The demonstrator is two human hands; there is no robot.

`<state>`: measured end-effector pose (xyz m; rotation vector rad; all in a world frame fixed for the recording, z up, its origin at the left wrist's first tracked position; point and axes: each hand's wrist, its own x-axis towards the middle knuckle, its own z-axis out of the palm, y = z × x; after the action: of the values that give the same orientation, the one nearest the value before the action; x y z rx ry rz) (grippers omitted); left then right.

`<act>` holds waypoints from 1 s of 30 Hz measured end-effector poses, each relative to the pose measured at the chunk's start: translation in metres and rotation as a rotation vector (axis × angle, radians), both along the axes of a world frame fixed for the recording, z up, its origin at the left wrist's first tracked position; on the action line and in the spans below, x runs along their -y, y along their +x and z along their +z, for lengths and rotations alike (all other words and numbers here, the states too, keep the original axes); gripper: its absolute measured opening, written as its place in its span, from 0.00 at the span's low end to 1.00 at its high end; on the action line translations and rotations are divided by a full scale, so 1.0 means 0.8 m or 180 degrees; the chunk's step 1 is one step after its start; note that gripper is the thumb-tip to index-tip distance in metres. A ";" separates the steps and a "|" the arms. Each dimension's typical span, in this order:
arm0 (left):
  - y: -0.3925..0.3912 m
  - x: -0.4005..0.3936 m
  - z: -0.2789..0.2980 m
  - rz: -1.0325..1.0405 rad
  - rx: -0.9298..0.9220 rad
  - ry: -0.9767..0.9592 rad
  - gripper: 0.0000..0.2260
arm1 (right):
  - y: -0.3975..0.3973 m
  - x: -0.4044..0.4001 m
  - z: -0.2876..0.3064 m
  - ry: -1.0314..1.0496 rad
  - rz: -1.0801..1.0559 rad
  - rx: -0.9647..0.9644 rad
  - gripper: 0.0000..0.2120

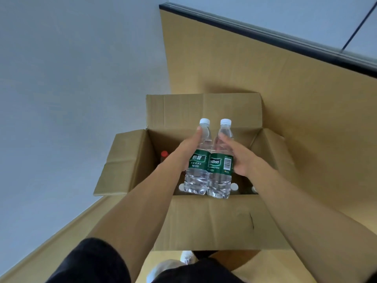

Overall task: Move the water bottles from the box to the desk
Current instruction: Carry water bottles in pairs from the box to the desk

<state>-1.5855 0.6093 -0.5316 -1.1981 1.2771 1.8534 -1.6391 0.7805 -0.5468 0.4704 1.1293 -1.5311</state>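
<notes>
Two clear water bottles with white caps and green labels are held side by side above the open cardboard box (204, 221). My left hand (188, 150) grips the left bottle (199, 160) from its left side. My right hand (237, 158) grips the right bottle (221, 162) from its right side. Both bottles tilt away from me, bases near the box's front wall. White caps of more bottles (234, 186) show at the bottom of the box. A red-capped bottle (164, 155) stands in the box's left corner. No desk is in view.
The box stands on a tan floor (285, 88) with its flaps folded outward. A pale wall (61, 78) runs along the left. A dark skirting strip (265, 35) crosses the upper right. My shoes (183, 260) show below the box.
</notes>
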 end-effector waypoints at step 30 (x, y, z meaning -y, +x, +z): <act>-0.037 0.039 0.110 -0.0102 -0.0708 0.0059 0.29 | -0.015 0.032 0.089 -0.0136 -0.0465 0.0069 0.37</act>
<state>-1.6148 0.5785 -0.4435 -0.9767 1.3850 2.0145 -1.6513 0.7549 -0.4752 0.5490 1.0624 -1.6694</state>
